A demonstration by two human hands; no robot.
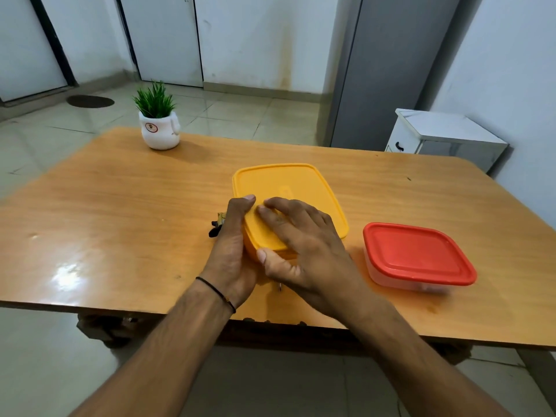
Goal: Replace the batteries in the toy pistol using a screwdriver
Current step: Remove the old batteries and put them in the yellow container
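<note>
Left forearm (168, 350) bare, enters from 7 o'clock, runs toward 1 o'clock. Thin black cord (216, 291) round left wrist. Left hand (231, 245) stands on edge, palm against 9 o'clock side of yellow box (288, 182), thumb tip hooked over top corner, fingers hidden behind. Right forearm (400, 350) bare, enters from 5 o'clock, runs toward 11 o'clock. Right hand (304, 251) palm down on box top, fingers spread, slightly bent, tips toward 10 o'clock, just beside left thumb. Right thumb curled against box rim at 6 o'clock.
</note>
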